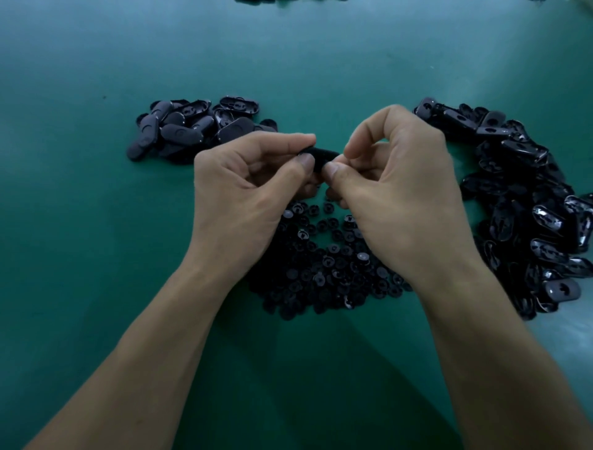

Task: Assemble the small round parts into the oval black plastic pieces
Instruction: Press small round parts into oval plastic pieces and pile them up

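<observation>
**Head camera: both hands pinch one oval piece over the heap of round parts**

Nearest the viewer, two bare forearms reach in across the green table (96, 273) and meet in the middle. Beneath the wrists lies the heap of small round parts (321, 276), placed, I judge, right under the work so a fresh part is only a short dip away. Above it the left hand (244, 180) and the right hand (394, 192) both have curled fingers and pinch the same oval piece (321, 153) between thumb and forefinger, one at each end. That grip looks meant to steady the shell while a round part is pressed in. The thumbs cover most of the piece, so whether a round part is already seated cannot be told.

Beyond the left hand, a smaller pile of ovals (192, 128) lies mostly smooth side up, probably the finished ones. To the right, a larger pile of ovals (529, 208) curves along the table with many hollow sides showing, likely the supply. Both piles sit within reach and apart from the hands. At the far top edge a few dark shapes (256, 1) are cut off and unclear.
</observation>
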`<state>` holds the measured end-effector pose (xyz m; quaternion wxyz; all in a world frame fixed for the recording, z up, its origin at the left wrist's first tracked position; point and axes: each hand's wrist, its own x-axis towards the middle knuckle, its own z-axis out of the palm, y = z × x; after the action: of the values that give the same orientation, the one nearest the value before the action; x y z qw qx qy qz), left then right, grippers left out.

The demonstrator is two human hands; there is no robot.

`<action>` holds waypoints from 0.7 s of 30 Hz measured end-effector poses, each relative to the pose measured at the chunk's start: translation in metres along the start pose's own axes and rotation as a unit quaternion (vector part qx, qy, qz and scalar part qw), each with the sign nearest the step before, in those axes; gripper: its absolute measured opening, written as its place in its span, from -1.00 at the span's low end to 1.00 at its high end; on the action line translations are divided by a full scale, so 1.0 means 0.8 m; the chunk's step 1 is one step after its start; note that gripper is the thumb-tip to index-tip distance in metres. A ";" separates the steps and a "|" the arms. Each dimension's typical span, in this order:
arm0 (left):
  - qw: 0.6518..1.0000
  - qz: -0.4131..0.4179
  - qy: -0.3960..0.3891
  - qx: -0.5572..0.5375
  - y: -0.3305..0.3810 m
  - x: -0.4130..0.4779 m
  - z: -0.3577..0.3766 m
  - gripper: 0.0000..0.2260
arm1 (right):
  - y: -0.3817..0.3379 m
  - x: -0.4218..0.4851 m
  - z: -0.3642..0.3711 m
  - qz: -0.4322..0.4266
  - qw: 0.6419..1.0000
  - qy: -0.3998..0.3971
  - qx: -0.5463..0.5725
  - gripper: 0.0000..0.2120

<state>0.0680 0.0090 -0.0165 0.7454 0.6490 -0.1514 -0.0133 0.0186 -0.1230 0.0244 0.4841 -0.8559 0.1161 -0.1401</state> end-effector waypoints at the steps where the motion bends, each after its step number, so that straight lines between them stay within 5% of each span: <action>1: 1.000 0.000 -0.001 0.001 0.001 0.000 0.000 -0.86 | -0.001 0.000 0.000 -0.001 1.000 0.003 -0.010 -0.70; 21: 0.995 0.012 -0.014 0.102 0.005 -0.003 0.005 -0.78 | -0.006 -0.003 0.000 0.004 0.999 0.014 -0.046 -0.77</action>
<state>0.0645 0.0064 -0.0127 0.6734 0.7195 -0.1698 0.0023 0.0166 -0.1197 0.0282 0.4433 -0.8746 0.1326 -0.1447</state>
